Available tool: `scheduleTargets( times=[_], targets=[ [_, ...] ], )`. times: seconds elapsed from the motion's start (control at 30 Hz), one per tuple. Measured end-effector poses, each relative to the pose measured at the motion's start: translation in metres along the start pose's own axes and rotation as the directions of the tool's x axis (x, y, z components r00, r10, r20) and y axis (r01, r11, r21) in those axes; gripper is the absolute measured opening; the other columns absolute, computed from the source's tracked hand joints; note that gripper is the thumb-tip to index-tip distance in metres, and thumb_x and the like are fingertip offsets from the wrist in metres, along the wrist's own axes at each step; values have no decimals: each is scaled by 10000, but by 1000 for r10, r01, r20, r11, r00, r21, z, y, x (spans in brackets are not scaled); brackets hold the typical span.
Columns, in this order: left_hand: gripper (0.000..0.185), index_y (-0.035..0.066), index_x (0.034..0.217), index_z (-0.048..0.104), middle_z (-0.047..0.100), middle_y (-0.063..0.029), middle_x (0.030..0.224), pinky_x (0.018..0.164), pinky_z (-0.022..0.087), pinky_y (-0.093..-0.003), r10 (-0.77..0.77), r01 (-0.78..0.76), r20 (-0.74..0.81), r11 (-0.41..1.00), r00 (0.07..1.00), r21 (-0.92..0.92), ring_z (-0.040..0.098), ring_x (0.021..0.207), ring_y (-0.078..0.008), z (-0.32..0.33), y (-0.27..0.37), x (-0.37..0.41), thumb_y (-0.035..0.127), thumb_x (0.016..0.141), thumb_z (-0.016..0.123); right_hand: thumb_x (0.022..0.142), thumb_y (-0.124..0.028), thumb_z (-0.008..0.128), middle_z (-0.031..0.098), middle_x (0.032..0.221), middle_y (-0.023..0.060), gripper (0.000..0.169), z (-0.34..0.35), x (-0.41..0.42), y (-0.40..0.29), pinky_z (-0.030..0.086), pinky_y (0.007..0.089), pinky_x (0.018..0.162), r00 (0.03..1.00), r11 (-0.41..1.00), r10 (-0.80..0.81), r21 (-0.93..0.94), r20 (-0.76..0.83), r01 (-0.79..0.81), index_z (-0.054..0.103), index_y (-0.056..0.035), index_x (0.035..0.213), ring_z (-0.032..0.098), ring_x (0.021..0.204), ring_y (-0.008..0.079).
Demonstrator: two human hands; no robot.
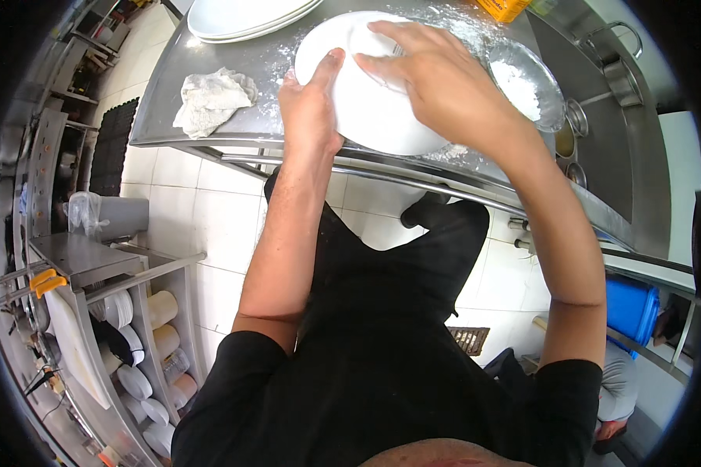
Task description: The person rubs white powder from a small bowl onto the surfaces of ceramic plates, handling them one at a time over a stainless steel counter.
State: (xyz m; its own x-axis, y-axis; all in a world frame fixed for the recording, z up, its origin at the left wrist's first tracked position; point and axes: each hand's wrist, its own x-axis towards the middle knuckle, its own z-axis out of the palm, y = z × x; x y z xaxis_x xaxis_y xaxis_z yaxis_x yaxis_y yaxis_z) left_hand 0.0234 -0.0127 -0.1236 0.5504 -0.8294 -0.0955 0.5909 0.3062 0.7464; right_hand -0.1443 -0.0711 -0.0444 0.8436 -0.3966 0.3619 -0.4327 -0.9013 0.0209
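Observation:
A white oval plate (pixel 380 111) is tilted above the near edge of a stainless steel table (pixel 163 117). My left hand (pixel 311 108) grips its left side, thumb on the face and the other fingers mostly hidden behind the rim. Over the plate's upper right, my right hand (pixel 453 87) has its thumb and fingers spread, slightly blurred, with the fingertips at the plate's face. White powder dusts the tabletop around the plate. To the right stands a clear bowl (pixel 523 87) with white powder in it. A crumpled whitish cloth (pixel 215 104) lies left of my left hand.
Stacked white plates (pixel 251 20) sit at the table's far left, an orange box (pixel 502 8) at the far right. Metal cups (pixel 576 117) stand beyond the bowl. On the left is a steel shelf rack (pixel 87 257) with dishes. Someone's grey trouser leg (pixel 619 379) shows lower right.

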Motion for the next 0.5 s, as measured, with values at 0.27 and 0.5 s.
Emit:
scheduleTargets(
  times=[0.27,0.5],
  targets=[
    [900,-232,1472,202,606,-296,1254,876,603,-411,-32,33,27,999,999,-9,688,1081,-335,-2,-1,1,97,892,806,957,-172,576,595,1426,252,348,13,38,49,390,529,1146,976,981,184,34,116,-189,736,-13,1221,501,1376,426],
    [987,-238,1507,111,588,-316,1271,921,585,-418,27,-29,-62,999,998,-25,672,1114,-333,-7,-11,7,84,889,810,991,-102,488,557,1510,160,443,10,9,53,341,472,1199,903,904,367,-315,224,-289,687,-163,1381,485,1415,370]
  ],
)
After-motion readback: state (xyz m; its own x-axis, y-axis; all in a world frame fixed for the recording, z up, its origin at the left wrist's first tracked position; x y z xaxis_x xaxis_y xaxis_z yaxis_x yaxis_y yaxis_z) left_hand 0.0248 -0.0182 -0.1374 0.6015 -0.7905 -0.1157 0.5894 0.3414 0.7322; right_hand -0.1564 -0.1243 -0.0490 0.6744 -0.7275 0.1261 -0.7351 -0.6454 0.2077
